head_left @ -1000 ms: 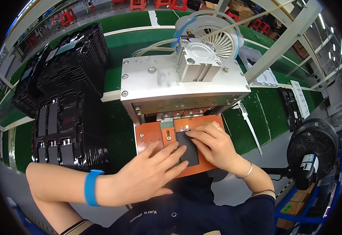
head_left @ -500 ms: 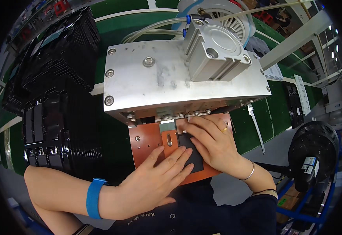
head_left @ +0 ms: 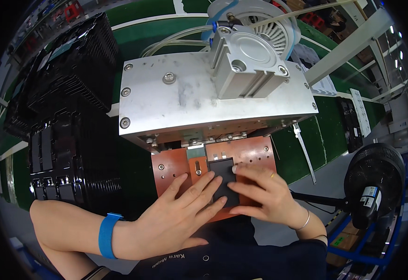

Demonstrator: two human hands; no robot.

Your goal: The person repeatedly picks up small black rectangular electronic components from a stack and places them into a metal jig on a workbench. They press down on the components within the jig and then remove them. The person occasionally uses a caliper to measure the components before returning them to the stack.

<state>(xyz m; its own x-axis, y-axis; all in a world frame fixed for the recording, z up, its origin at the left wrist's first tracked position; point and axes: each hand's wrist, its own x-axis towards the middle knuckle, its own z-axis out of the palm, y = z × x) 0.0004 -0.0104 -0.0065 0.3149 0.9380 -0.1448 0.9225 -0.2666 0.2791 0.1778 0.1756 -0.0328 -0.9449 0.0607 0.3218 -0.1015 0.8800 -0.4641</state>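
Observation:
A flat black rectangular piece (head_left: 222, 175), which looks like a pouch battery cell with two short silvery tabs at its far end, lies on the orange-red plate (head_left: 170, 162) of a press fixture. My left hand (head_left: 178, 212) rests with fingers stretched and apart, their tips on the cell's left part. At the cell's right edge is my right hand (head_left: 267, 191), its fingers spread and slightly bent. Something small and white covers its index fingertip. Neither hand is closed round the cell. An orange slotted block (head_left: 197, 169) sits left of the cell's far end.
The fixture's silver metal housing (head_left: 176, 105) overhangs the plate's far side, with a square air cylinder (head_left: 250, 63) on top. Stacks of black plastic trays (head_left: 66, 154) stand left. A black fan (head_left: 374, 179) is at the right. A white-bladed fan (head_left: 269, 30) stands behind.
My right hand has drawn back from the cell's far end to its right edge, uncovering the two tabs. My left hand has shifted slightly left. The view has moved a little.

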